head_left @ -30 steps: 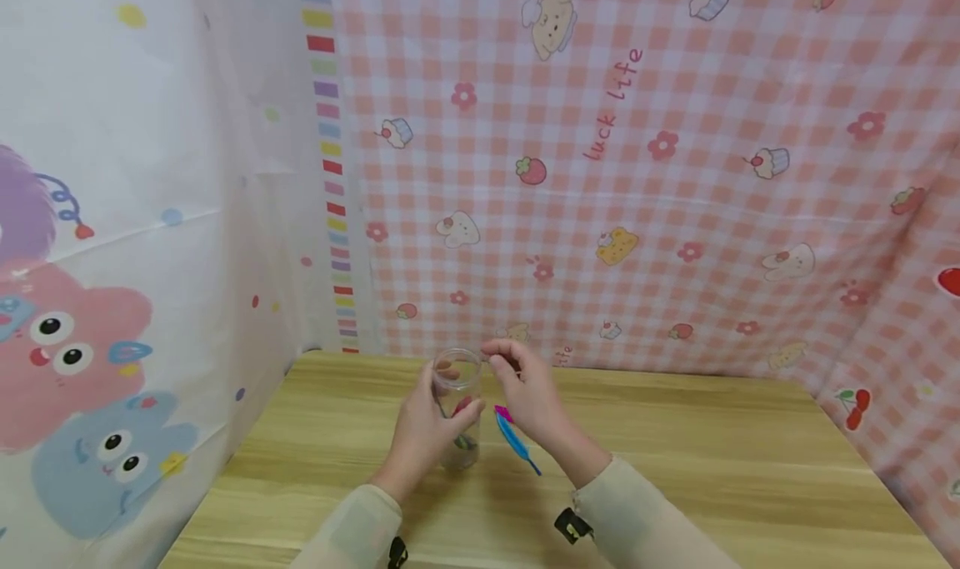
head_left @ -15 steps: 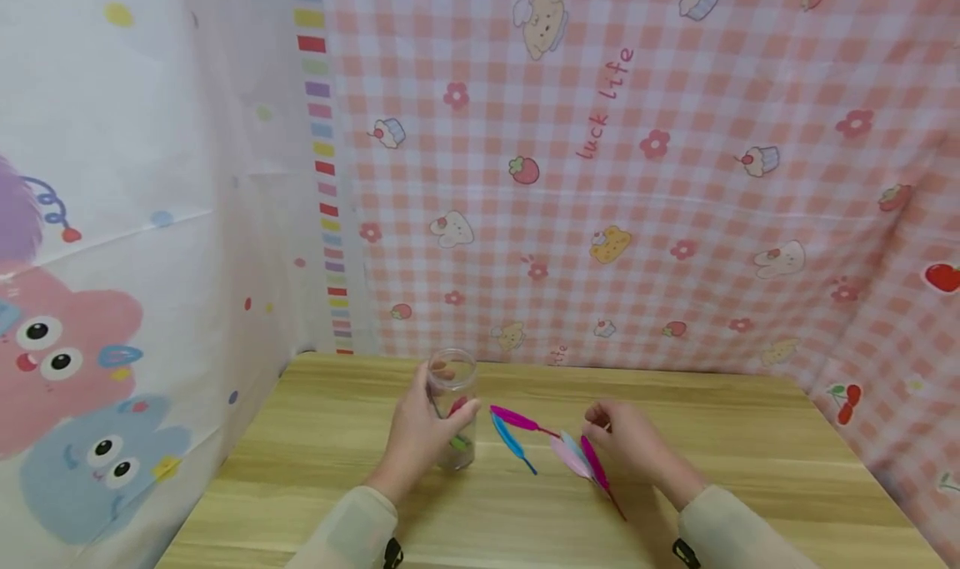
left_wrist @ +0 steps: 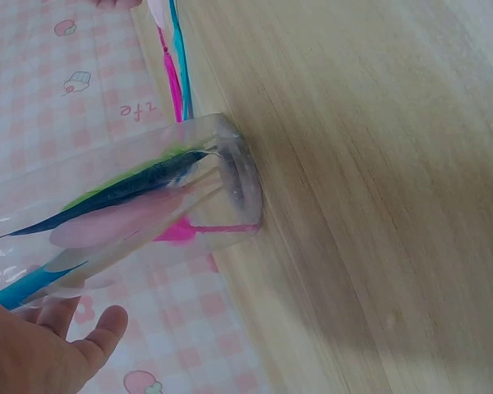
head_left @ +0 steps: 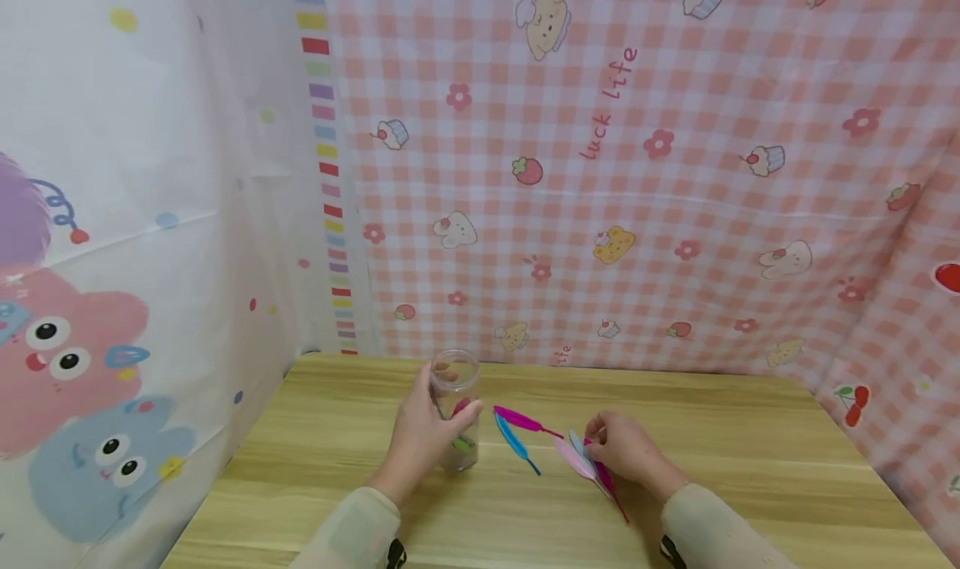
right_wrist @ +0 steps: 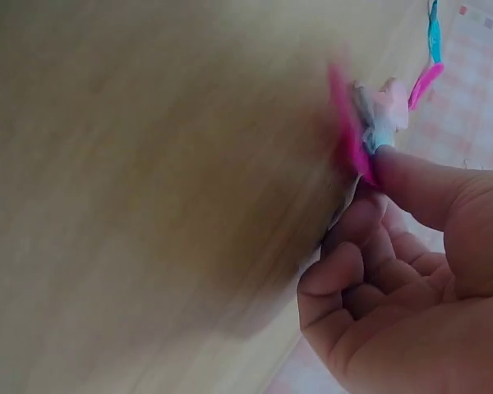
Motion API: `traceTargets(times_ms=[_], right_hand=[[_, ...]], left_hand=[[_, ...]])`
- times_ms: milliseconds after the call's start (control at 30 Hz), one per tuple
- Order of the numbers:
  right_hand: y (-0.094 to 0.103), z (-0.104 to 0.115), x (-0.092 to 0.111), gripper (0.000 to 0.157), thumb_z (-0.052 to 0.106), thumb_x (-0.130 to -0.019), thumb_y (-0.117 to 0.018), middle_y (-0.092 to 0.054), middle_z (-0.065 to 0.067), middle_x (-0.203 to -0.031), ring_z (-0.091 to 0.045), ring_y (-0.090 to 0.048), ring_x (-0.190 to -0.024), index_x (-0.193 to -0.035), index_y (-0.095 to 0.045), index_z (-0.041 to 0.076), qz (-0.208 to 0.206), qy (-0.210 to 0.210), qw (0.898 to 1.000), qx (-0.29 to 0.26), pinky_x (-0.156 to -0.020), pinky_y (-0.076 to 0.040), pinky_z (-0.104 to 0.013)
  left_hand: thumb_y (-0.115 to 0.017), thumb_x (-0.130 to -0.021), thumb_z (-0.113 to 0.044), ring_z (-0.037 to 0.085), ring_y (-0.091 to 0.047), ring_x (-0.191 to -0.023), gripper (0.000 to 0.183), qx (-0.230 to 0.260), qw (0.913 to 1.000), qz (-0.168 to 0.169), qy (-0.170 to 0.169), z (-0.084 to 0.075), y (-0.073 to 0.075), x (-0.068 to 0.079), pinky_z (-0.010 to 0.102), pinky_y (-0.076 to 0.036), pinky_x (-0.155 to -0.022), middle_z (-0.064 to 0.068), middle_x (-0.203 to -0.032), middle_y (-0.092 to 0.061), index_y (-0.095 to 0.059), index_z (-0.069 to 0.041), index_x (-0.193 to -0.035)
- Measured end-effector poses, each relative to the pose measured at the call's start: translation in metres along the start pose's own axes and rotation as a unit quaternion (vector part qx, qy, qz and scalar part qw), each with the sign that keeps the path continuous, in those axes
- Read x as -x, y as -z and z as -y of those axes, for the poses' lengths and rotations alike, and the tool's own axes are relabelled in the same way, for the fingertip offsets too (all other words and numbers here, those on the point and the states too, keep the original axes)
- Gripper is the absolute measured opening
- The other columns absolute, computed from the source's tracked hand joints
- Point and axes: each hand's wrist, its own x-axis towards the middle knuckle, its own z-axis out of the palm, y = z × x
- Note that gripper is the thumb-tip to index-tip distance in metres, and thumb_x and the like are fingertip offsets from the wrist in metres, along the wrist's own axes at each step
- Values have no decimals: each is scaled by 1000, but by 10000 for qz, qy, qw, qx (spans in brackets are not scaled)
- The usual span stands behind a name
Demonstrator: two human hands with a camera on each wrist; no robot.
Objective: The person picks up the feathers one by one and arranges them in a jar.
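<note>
My left hand (head_left: 427, 423) grips a clear plastic jar (head_left: 459, 465) standing upright on the table. Inside the jar are several feathers, among them a dark blue feather (left_wrist: 140, 190), a pale pink feather (left_wrist: 107, 220) and a bright blue feather (left_wrist: 25, 287). At the right, my right hand (head_left: 626, 452) pinches the tip of a magenta feather (right_wrist: 343, 115) between thumb and forefinger. Beside it lie a pale pink feather (head_left: 574, 459) and a grey-blue feather (head_left: 576, 442), close together. Another magenta feather (head_left: 517, 419) and a blue feather (head_left: 512, 437) lie nearer the jar.
The wood-grain table (head_left: 720, 469) reaches back to a pink checked cloth (head_left: 570, 302). A white cloth (head_left: 225, 261) with cartoon prints hangs on the left.
My right hand has gone from the jar's mouth to the feathers at the right, then lowered onto the magenta one. My left hand has kept its grip on the jar.
</note>
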Motion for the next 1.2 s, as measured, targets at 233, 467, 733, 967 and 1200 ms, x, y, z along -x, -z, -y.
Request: traceTargets(times_ms=[233, 467, 733, 967, 1200], right_hand=[[15, -1, 3, 7, 9, -100, -72, -71, -4, -95, -16, -60, -86, -105, -73, 4, 5, 40, 9976, -688, -75, -53, -30], [40, 17, 4, 19, 20, -105, -70, -77, -11, -99, -15, -64, -85, -112, -77, 4, -553, 198, 9930, -1028, -72, -53, -27], [59, 63, 20, 26, 32, -104, -73, -79, -4, -99, -9, -65, -84, -113, -78, 8, -1774, 686, 9643, -1844, -71, -53, -21], [59, 106, 47, 26, 28, -101, -76, -77, 12, -94, -7, -69, -87, -112, -77, 5, -1952, 1058, 9203, -3222, -76, -57, -21], [57, 133, 63, 24, 24, -101, -76, -78, 6, -95, -9, -70, -88, -111, -76, 3, -1973, 1369, 8985, -3674, -77, -58, -21]], left_hand=[[-88, -90, -33, 33, -69, -127, 73, -10, 10000, 7, -46, 0, 1, 0, 53, -59, -104, 9, -140, -70, -47, -14, -147], [-88, -90, -37, 32, -68, -129, 75, -9, 10000, 41, 20, 0, 2, 1, 53, -59, -104, 7, -141, -70, -47, -15, -149], [-89, -89, -34, 34, -68, -130, 75, -18, 10000, -1, 55, 2, 2, 1, 55, -58, -106, 8, -140, -70, -47, -14, -149], [-88, -89, -37, 32, -69, -125, 74, -48, 10000, -29, -82, 2, 1, 0, 52, -59, -102, 9, -138, -71, -48, -13, -146], [-88, -90, -33, 28, -69, -118, 70, -66, 10000, -36, -58, 1, 0, -1, 41, -57, -92, 7, -137, -72, -49, -14, -145]])
